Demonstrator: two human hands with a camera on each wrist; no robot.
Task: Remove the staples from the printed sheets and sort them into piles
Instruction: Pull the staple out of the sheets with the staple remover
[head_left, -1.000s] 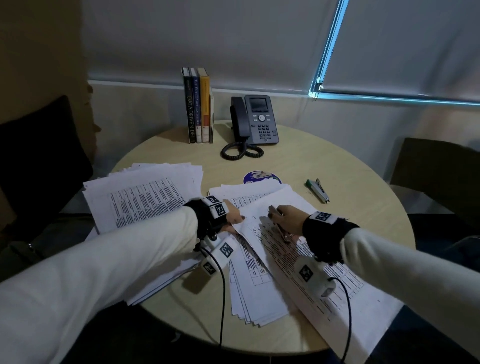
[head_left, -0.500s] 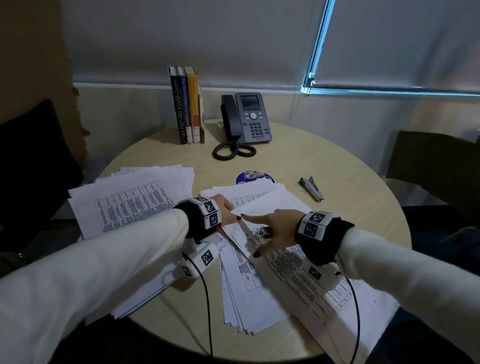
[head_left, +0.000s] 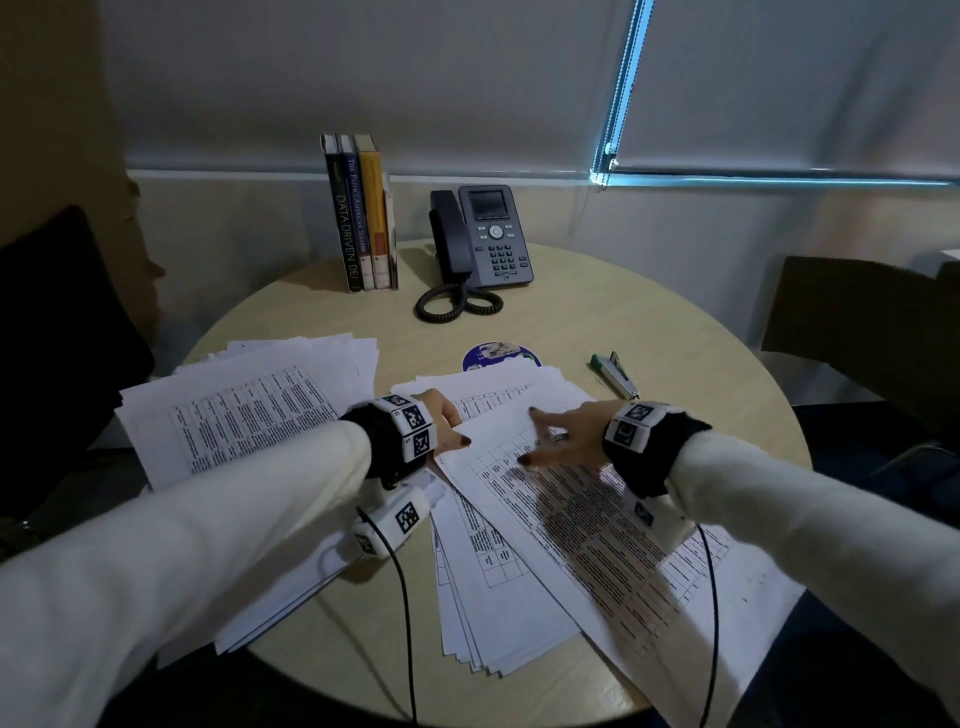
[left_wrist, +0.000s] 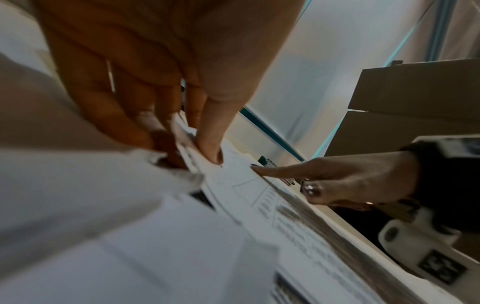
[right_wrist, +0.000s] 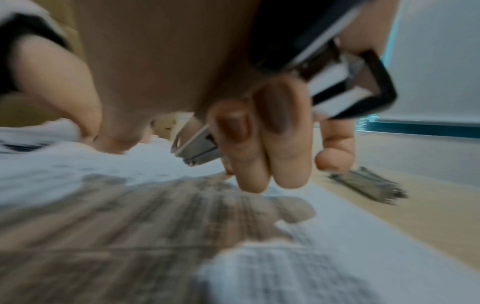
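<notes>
My left hand (left_wrist: 166, 67) pinches the corner of a few printed sheets (left_wrist: 189, 148) between thumb and fingertips, at the table's center. My right hand (head_left: 563, 436) is mixed: index and thumb stretch out over the top sheet (head_left: 582, 525), while my curled ring and middle fingers (right_wrist: 262, 148) clasp a staple remover (right_wrist: 345, 82) against the palm, its metal claws (right_wrist: 193, 147) poking out toward the paper. Only the right wrist view shows that tool; from the head view it hides under my hand, and I see just splayed fingers. The left wrist view alone shows my pinch on the paper's edge. The sheets carry dense tables and text; the loose ones fan from center toward 5 o'clock, hanging over the round table (head_left: 649, 332) edge. A second pile (head_left: 244, 410) lies at 9 o'clock. A green stapler (head_left: 615, 375) sits at 2 o'clock, a desk phone (head_left: 483, 239) and upright books (head_left: 358, 213) at 12 o'clock.
</notes>
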